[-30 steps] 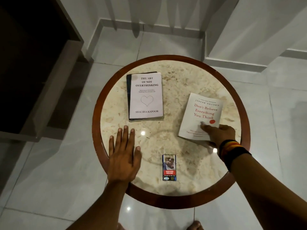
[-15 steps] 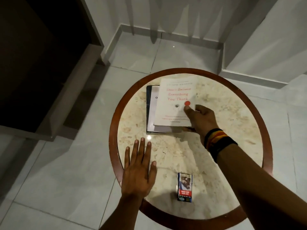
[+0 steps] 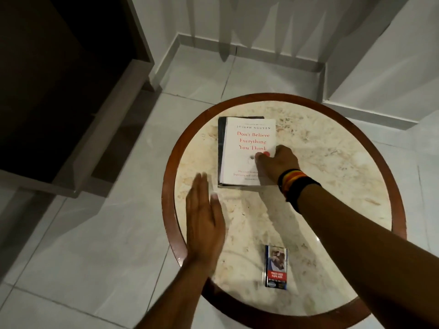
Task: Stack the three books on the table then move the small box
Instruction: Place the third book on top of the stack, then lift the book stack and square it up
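Note:
A white book with red title letters (image 3: pixel 247 150) lies on top of a stack of books on the round table (image 3: pixel 332 186). Only the dark left edge of the book beneath (image 3: pixel 221 148) shows. My right hand (image 3: pixel 276 162) rests on the white book's lower right part, thumb on the cover and fingers at its right edge. My left hand (image 3: pixel 204 224) is flat and blurred over the table's left rim, fingers together, holding nothing. A small box with a picture and a red label (image 3: pixel 276 267) lies near the table's front edge.
The table has a marble top and a brown wooden rim (image 3: pixel 171 162). A dark wooden cabinet (image 3: pixel 71 103) stands at the left on the tiled floor. White walls with a skirting board (image 3: pixel 237 51) close the corner behind the table.
My right hand carried the white book from the table's right side onto the other books and squared it there. My left hand shifted a little forward. The view moved left.

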